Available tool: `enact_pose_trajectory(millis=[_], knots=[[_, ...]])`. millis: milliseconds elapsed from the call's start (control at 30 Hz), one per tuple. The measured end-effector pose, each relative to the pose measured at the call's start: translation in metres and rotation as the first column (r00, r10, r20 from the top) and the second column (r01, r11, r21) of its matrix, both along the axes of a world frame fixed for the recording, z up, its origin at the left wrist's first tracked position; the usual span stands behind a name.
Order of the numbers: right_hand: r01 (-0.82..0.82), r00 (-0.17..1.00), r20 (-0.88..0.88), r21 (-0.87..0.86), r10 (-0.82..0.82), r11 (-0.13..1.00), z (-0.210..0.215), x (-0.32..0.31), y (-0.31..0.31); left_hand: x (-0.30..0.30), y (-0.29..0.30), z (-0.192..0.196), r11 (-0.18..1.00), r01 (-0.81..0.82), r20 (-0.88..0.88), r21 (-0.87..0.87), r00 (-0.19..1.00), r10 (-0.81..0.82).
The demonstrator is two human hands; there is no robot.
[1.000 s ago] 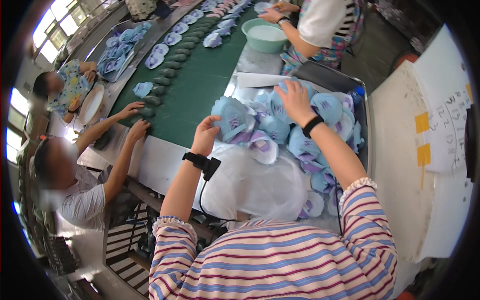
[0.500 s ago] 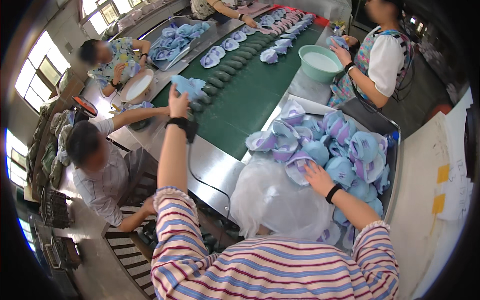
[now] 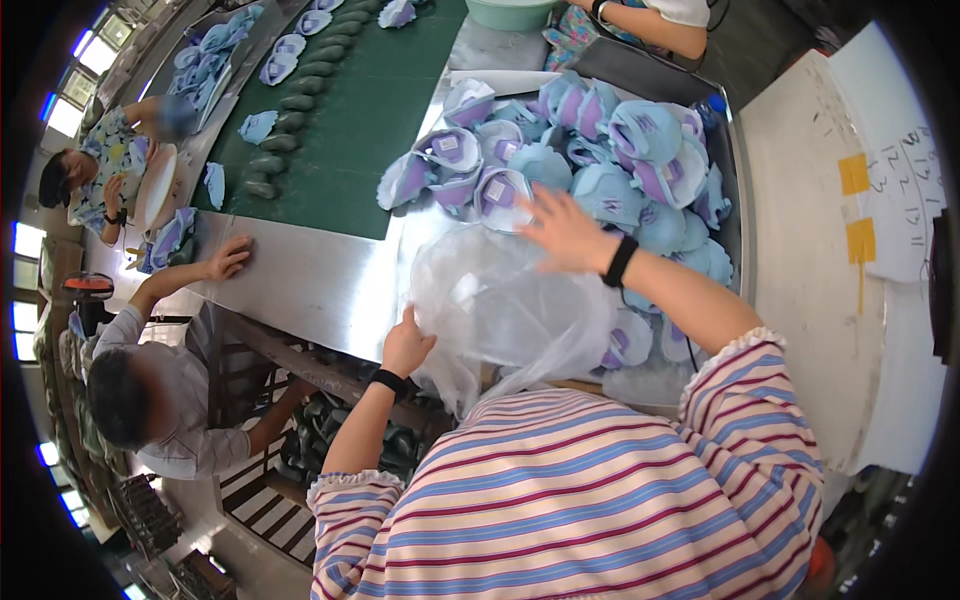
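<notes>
My right hand [image 3: 568,232] reaches over a heap of light blue and purple shoe uppers [image 3: 605,190], fingers spread and slightly blurred. Its fingertips are by an upper with a pale label [image 3: 499,198]; whether they touch it I cannot tell. At the left edge of a clear plastic bag [image 3: 505,295], my left hand [image 3: 407,347] has its index finger and thumb stretched apart, with nothing visible in it. The other fingers are partly hidden. On the green belt [image 3: 365,140], a blue upper [image 3: 258,126] lies beside a row of dark shoe lasts [image 3: 297,103].
At the left a seated person's hand [image 3: 230,258] rests on the metal table edge [image 3: 300,280]. Beyond, another person works by a round basin [image 3: 160,190]. A person stands at the far right near a green basin [image 3: 510,12]. A white board [image 3: 800,260] borders the right side.
My left hand has let go of a blue upper at the belt and come back to the bag. My right hand has lifted, fingers spread, from the heap. The view has swung nearer to me.
</notes>
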State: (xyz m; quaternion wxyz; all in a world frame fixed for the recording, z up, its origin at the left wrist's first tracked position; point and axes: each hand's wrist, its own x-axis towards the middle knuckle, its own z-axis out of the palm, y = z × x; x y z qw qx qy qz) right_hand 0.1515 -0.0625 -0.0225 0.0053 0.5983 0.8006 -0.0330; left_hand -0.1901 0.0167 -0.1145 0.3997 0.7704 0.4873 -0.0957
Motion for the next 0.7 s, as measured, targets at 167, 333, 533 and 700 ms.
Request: enact_pose_trajectory(millis=[167, 333, 533, 700], knots=[[-0.071, 0.933, 0.159, -0.801, 0.324, 0.595, -0.029, -0.005, -0.113, 0.002, 0.024, 0.110, 0.775, -0.441, 0.692, -0.453, 0.373, 0.617], [0.228, 0.930, -0.222, -0.276, -0.293, 0.933, 0.011, 0.012, -0.093, -0.016, 0.045, 0.184, 0.892, -0.403, 0.895, -0.204, 0.292, 0.337], [0.334, 0.335, -0.938, 0.212, 0.095, 0.918, 0.093, -0.038, -0.068, 0.037, -0.034, 0.183, 0.992, 0.076, 0.885, -0.100, 0.463, 0.054], [0.197, 0.474, -0.847, 0.369, 0.241, 0.908, 0.119, -0.160, -0.105, 0.053, -0.063, 0.175, 0.851, 0.385, 0.669, 0.357, 0.531, -0.521]])
